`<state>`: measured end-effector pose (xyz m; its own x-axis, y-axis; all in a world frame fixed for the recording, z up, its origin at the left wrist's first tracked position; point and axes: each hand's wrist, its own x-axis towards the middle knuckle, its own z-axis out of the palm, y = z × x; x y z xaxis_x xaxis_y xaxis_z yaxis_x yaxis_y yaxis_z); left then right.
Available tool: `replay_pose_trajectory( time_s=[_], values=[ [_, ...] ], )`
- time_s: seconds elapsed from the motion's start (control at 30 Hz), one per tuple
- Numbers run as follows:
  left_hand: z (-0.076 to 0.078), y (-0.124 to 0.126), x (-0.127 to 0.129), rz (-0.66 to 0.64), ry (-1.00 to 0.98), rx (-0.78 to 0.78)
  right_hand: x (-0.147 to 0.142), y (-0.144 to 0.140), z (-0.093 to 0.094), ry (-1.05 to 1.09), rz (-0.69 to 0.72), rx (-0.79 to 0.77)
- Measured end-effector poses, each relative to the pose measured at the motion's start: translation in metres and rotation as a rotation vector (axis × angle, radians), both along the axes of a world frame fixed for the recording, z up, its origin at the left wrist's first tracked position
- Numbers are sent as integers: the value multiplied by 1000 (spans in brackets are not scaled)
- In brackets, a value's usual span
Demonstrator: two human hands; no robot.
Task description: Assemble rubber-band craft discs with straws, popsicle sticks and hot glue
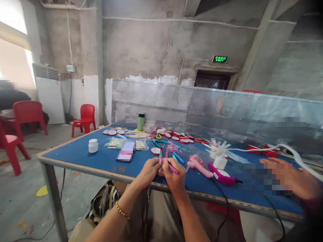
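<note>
My left hand (149, 170) pinches a thin flat stick (160, 155) with painted bands, held upright over the blue table's (83, 153) front edge. My right hand (173, 177) grips a pink marker (170, 166), its tip against the stick near my left fingers. A gold bead bracelet (122, 210) circles my left wrist. Both hands touch each other just above the table edge.
A pink glue gun (199, 165), a magenta-and-white device (222, 174) with a black cord, a white jar (93, 145), a green bottle (141, 121), red round discs (176, 135), sticks and scissors lie on the table. Another person's hand (280, 173) rests at the right. Red chairs (85, 118) stand left.
</note>
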<state>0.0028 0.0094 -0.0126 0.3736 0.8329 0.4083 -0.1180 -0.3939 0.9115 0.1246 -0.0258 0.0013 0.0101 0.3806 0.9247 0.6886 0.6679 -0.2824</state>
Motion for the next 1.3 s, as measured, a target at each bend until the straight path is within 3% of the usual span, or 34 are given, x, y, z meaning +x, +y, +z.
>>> replay_pose_trajectory(
  time_s=[0.8,1.03,1.3],
  values=[
    [5,-4,0,-28,-37,-32,0,0,-2,-1,-31,0],
    [0,2,-1,44,48,21,0,-1,-1,-9,5,-1],
    [-3,4,-1,33,43,31,-1,-1,-1,-22,-5,5]
  ],
)
